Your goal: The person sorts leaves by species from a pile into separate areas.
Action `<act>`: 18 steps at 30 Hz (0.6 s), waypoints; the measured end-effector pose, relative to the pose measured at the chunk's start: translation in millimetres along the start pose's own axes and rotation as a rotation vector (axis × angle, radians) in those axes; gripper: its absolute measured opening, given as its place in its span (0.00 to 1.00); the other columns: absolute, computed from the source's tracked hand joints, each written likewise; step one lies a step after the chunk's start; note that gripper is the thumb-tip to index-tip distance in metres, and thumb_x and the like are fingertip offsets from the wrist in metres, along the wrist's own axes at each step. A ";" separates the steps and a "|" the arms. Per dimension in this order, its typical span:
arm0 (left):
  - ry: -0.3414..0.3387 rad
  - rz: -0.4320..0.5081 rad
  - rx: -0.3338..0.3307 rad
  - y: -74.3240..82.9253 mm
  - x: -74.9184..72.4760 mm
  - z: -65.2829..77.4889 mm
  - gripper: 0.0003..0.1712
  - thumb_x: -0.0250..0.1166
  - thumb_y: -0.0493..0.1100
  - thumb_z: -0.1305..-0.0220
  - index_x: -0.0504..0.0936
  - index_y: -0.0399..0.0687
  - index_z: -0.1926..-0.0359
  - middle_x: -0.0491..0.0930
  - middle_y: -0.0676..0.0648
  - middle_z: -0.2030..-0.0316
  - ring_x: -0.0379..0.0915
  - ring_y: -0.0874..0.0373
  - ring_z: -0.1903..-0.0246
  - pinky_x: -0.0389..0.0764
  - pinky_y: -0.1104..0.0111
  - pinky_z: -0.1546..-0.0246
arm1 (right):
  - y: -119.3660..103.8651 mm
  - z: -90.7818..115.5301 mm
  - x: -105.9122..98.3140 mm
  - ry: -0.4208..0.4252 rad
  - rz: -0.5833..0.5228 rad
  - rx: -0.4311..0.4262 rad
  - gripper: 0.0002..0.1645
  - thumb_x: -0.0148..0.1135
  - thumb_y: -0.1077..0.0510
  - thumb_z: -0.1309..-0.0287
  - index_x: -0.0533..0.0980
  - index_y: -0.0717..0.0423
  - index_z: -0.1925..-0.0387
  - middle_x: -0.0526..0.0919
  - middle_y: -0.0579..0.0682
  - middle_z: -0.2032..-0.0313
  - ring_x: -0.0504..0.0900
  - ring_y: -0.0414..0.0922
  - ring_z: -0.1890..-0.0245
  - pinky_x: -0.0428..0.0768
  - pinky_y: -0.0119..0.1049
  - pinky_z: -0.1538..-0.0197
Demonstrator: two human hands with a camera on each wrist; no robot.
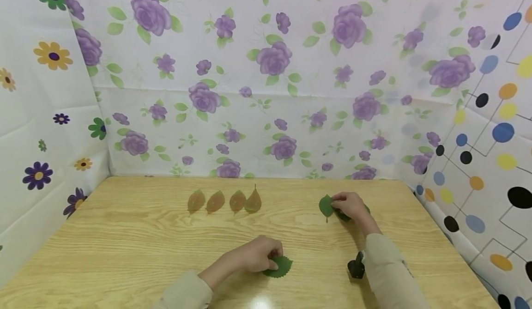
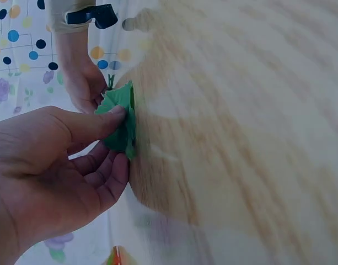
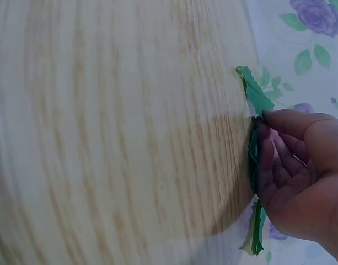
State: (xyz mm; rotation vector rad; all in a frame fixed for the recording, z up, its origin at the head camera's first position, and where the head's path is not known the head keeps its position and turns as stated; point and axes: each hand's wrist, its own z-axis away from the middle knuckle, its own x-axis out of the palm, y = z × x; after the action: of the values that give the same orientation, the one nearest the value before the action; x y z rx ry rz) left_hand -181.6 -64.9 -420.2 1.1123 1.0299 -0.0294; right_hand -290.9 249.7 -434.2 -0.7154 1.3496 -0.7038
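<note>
My left hand (image 1: 258,253) pinches a green leaf with toothed edges (image 1: 280,266) between thumb and fingers, low over the front middle of the table. In the left wrist view the thumb lies across this leaf (image 2: 120,118). Farther back on the right, my right hand (image 1: 350,205) pinches the edge of another green leaf (image 1: 326,205), its stem pointing toward me. In the right wrist view that leaf (image 3: 256,93) tilts up from the wood at the fingertips. More green leaves (image 1: 342,215) lie beneath the right hand, partly hidden by it.
Several reddish-brown leaves (image 1: 215,201) lie in a row at the back of the wooden table (image 1: 145,235), the two on the right overlapping. A black device (image 1: 356,266) is at the right wrist. Flower-printed sheets (image 1: 249,129) stand behind, with patterned ones along both sides.
</note>
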 end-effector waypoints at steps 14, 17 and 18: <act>0.251 0.296 -0.028 -2.9 -1.8 -17.5 0.06 0.61 0.30 0.36 0.79 0.38 0.59 0.78 0.50 0.66 0.74 0.60 0.64 0.78 0.70 0.59 | 1.3 -2.3 1.0 -0.010 0.031 -0.008 0.18 0.57 0.61 0.35 0.75 0.69 0.48 0.79 0.63 0.53 0.79 0.53 0.58 0.80 0.43 0.57; 0.317 0.320 -0.054 -3.6 -3.6 -27.5 0.07 0.62 0.30 0.37 0.79 0.37 0.58 0.78 0.48 0.65 0.74 0.58 0.63 0.79 0.69 0.59 | 1.6 -3.5 1.4 -0.006 0.044 -0.018 0.18 0.57 0.61 0.35 0.76 0.69 0.48 0.79 0.64 0.53 0.79 0.55 0.56 0.79 0.44 0.56; 0.339 0.327 -0.064 -3.7 -4.0 -31.1 0.07 0.62 0.30 0.38 0.79 0.36 0.58 0.78 0.48 0.66 0.74 0.58 0.64 0.79 0.70 0.60 | 1.7 -4.2 1.7 -0.005 0.047 -0.023 0.18 0.57 0.61 0.35 0.76 0.69 0.48 0.79 0.64 0.53 0.79 0.55 0.55 0.79 0.45 0.55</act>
State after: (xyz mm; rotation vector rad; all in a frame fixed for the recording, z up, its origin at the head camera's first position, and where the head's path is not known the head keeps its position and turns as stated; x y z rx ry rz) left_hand -206.3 -45.4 -421.8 1.2401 1.1256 0.4648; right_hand -294.8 249.2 -436.9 -0.7011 1.3671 -0.6495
